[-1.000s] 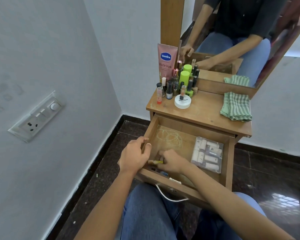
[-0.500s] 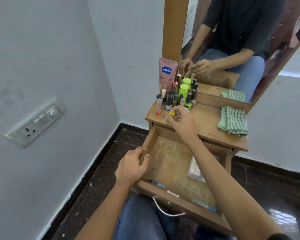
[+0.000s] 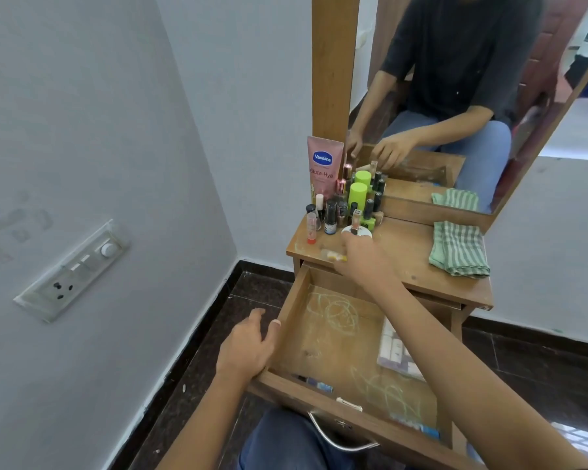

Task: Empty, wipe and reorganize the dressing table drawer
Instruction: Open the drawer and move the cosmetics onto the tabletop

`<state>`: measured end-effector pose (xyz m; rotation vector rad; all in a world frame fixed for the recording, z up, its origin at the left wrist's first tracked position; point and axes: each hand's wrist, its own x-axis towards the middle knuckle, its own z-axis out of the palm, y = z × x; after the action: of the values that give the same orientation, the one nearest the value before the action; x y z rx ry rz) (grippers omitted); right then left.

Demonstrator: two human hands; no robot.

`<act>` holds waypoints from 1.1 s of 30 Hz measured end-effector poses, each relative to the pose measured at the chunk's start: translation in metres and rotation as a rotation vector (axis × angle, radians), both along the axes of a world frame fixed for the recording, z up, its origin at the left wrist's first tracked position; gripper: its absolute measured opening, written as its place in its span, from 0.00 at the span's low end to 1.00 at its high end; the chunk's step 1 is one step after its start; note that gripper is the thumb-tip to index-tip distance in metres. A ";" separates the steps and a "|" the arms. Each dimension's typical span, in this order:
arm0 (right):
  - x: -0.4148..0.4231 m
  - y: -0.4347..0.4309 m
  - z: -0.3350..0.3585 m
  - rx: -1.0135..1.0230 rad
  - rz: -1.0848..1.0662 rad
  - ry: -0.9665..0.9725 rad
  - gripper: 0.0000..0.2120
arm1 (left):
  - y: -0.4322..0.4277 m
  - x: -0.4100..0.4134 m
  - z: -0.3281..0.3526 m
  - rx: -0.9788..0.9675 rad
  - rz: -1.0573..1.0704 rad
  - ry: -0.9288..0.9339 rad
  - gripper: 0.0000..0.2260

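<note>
At the counter's [image 3: 404,247] near-left edge, our right grip [image 3: 365,261] meets a small yellow-capped tube [image 3: 336,256], fingertips touching it; blur hides whether we pinch it. Just beyond crowd nail-polish bottles [image 3: 331,217], a white jar [image 3: 363,231] and a Vaseline tube [image 3: 324,167]. Our left grip [image 3: 248,347] clasps the left wall of the open drawer [image 3: 291,313], where a clear box [image 3: 396,351] lies at the right. A striped cloth [image 3: 459,249] rests on the counter's right.

Tabletop [image 3: 404,252]: bottles [image 3: 343,208] crowd the back-left corner; folded green cloth [image 3: 459,249] takes the right; bare wood between them | Drawer [image 3: 330,351]: my right arm [image 3: 455,361] crosses above it; clear packet [image 3: 392,347] sits at right under the arm; left half bare; small items [image 3: 321,386] line the front wall | my left hand [image 3: 245,347] grips the left wall
</note>
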<state>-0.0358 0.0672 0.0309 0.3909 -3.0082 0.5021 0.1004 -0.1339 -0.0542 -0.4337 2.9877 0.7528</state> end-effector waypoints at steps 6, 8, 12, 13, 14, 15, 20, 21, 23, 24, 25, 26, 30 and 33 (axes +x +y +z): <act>0.010 -0.006 -0.007 0.070 -0.032 -0.037 0.08 | 0.001 0.000 -0.004 0.087 0.010 0.030 0.23; 0.009 -0.012 -0.011 -0.293 -0.053 -0.003 0.09 | 0.000 0.000 -0.004 0.104 0.027 0.038 0.22; -0.003 -0.032 -0.025 -0.724 -0.128 0.127 0.10 | 0.000 0.000 -0.003 0.118 0.034 0.088 0.21; -0.007 -0.036 -0.030 -0.745 -0.138 0.144 0.09 | -0.001 0.001 -0.003 0.124 0.037 0.093 0.20; -0.012 -0.040 -0.035 -0.755 -0.150 0.155 0.08 | -0.001 0.001 -0.003 0.130 0.037 0.092 0.20; -0.016 -0.042 -0.041 -0.753 -0.162 0.162 0.08 | -0.001 0.001 -0.004 0.133 0.035 0.091 0.20; -0.031 -0.050 -0.057 -0.684 -0.163 0.177 0.04 | 0.000 0.001 -0.006 0.143 0.034 0.087 0.19; -0.033 -0.052 -0.058 -0.673 -0.163 0.186 0.04 | -0.001 0.001 -0.006 0.146 0.034 0.091 0.19; -0.034 -0.053 -0.059 -0.663 -0.174 0.195 0.04 | -0.001 0.001 -0.006 0.151 0.033 0.096 0.19; -0.033 -0.054 -0.059 -0.656 -0.182 0.198 0.04 | -0.001 0.000 -0.006 0.152 0.033 0.094 0.19; -0.033 -0.054 -0.059 -0.651 -0.189 0.207 0.05 | 0.000 0.000 -0.006 0.154 0.033 0.094 0.19; -0.034 -0.055 -0.059 -0.652 -0.196 0.211 0.05 | 0.000 0.000 -0.006 0.157 0.034 0.094 0.19; -0.037 -0.056 -0.063 -0.641 -0.207 0.199 0.05 | 0.000 0.000 -0.006 0.170 0.042 0.091 0.19; -0.032 -0.052 -0.062 -0.689 -0.190 0.198 0.08 | 0.000 0.002 -0.003 0.186 0.046 0.096 0.18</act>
<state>-0.0683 0.0155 -0.0314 0.0907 -2.4396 1.3144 0.1022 -0.1337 -0.0571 -0.4714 2.9655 1.0748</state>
